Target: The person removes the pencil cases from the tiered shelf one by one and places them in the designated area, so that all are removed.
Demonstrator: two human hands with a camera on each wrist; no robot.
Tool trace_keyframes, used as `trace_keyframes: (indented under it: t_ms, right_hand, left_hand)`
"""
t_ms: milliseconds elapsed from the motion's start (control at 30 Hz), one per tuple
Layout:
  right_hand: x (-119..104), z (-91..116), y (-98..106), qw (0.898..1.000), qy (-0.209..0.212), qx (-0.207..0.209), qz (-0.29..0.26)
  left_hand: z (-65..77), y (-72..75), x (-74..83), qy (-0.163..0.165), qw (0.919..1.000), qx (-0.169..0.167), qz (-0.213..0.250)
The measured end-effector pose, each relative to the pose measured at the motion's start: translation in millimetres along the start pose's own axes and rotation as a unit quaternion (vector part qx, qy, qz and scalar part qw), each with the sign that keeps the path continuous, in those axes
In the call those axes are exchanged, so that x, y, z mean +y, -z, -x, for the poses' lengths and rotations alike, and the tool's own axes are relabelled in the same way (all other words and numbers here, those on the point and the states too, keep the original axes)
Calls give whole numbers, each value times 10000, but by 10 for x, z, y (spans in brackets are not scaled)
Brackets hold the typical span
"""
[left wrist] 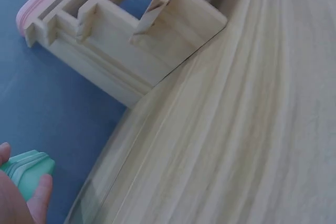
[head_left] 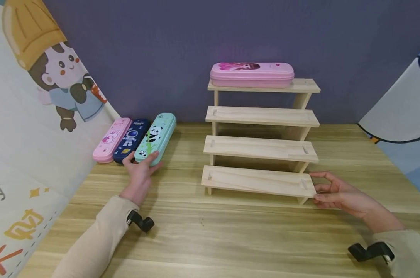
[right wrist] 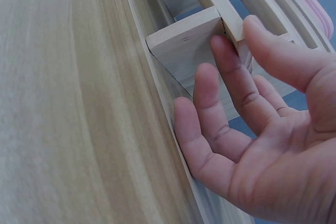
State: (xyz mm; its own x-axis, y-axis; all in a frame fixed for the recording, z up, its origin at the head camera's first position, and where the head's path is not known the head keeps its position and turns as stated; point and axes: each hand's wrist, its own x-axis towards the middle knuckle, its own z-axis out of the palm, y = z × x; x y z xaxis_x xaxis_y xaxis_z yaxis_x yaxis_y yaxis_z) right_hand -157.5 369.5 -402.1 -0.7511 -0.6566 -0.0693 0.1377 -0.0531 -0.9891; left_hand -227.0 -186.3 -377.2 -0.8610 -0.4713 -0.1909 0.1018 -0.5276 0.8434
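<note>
A mint-green pencil case with a panda [head_left: 156,135] lies slanted at the left of the table. My left hand [head_left: 139,175] grips its near end, the thumb on the right side; in the left wrist view the hand [left wrist: 16,198] shows only in the corner. Beside it lie a navy pencil case with an astronaut [head_left: 131,141] and a pink one with a rabbit [head_left: 112,141]. My right hand [head_left: 345,197] holds the right end of the lowest step on a stepped wooden stand [head_left: 258,181], thumb and index finger at the board's end [right wrist: 239,45].
A pink pencil case with a doll picture [head_left: 253,75] lies on the stand's top step. Behind rises a dark blue wall [head_left: 154,50]. Printed cloths, one with a cartoon figure [head_left: 64,73], border the wood-grain table [head_left: 210,239] at left and right.
</note>
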Motion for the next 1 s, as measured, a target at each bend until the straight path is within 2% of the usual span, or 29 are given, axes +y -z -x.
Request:
trace_keyframes:
  t_ms: [200,400,767,1000]
  right_hand:
    - [2,-3,7,9999,94,-99,-40]
    - [-7,-7,-1,10000,3,-87,-38]
    - [-21,6,7,9998,66,-144,-95]
    - [-20,0,-7,9997,71,-197,-86]
  left_hand:
    - [-43,25,50,5,10000,88,-29]
    - [-121,62,6,-129,9997,223,-54]
    - [-245,87,-61,90,9983,508,-258]
    - [-263,101,-57,195,9975,521,-436]
